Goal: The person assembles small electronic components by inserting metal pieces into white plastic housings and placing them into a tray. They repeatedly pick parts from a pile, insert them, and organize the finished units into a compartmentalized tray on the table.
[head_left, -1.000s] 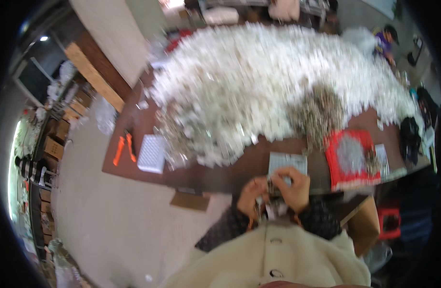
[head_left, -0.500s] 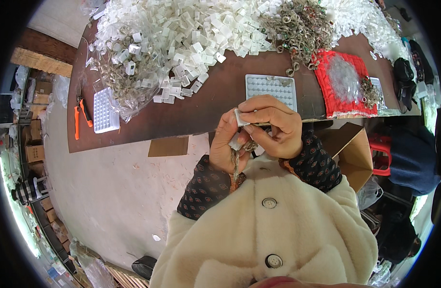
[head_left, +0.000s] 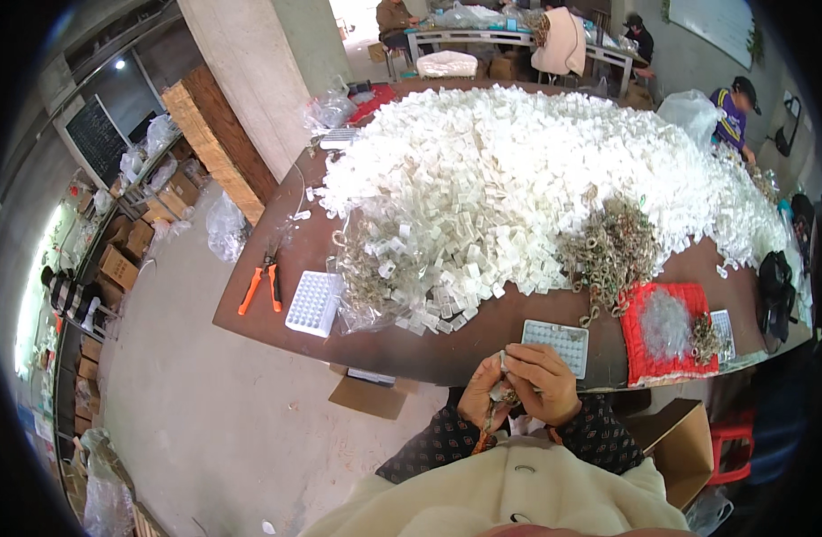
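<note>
Close together in front of my chest, below the table's front edge, are my left hand (head_left: pixel 479 399) and my right hand (head_left: pixel 545 383). Both are closed on a small whitish plastic piece (head_left: pixel 503 358) between the fingertips. Brownish metal clasps (head_left: pixel 503 394), partly hidden by the fingers, hang from my left hand's grip. Just beyond the hands a white tray with rows of small cells (head_left: pixel 555 349) lies on the table (head_left: pixel 250 336). A large heap of small clear-white plastic boxes (head_left: pixel 483 224) covers the table behind, with a pile of metal ring clasps (head_left: pixel 611 255) at its near right.
Orange-handled pliers (head_left: pixel 264 285) and another white celled tray (head_left: pixel 313 304) lie at the left. A red cloth (head_left: pixel 666 333) with clear small parts on it is at the right. Cardboard boxes (head_left: pixel 368 396) stand below the table edge. Other people work farther back.
The view has tilted upward, so the table and hands appear lower and the far room shows. My hands stay together, the fingers still on the small whitish piece.
</note>
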